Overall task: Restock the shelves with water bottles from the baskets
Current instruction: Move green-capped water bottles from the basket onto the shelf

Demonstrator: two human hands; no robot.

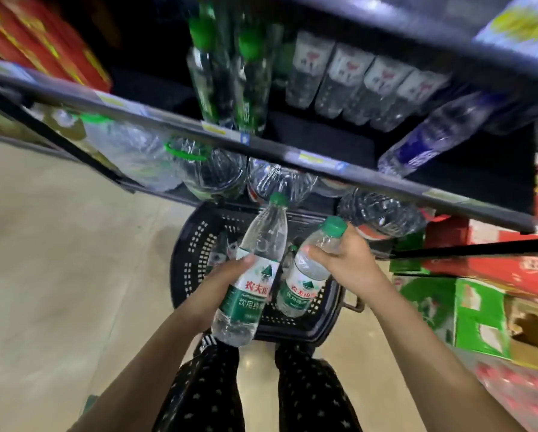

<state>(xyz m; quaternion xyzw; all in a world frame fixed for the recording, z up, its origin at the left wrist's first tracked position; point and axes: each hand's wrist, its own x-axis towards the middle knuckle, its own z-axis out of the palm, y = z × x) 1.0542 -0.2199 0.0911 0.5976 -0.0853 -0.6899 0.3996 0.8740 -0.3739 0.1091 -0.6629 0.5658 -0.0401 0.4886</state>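
Observation:
My left hand point(222, 283) grips a green-capped water bottle point(255, 266) around its green label, held tilted above the black basket point(186, 244). My right hand point(344, 257) grips a second green-capped bottle point(305, 275) near its shoulder, beside the first. A few more bottles point(219, 252) lie inside the basket on the floor. The dark shelf point(292, 151) above holds two tall green-capped bottles point(230, 82) and a row of white-labelled bottles point(355, 85).
Large water jugs point(174, 166) sit on the lowest shelf behind the basket. A blue-labelled bottle point(433, 138) lies on the shelf at right. Red and green cartons point(467, 313) are stacked on the floor to the right. Tiled floor point(59, 260) spreads to the left.

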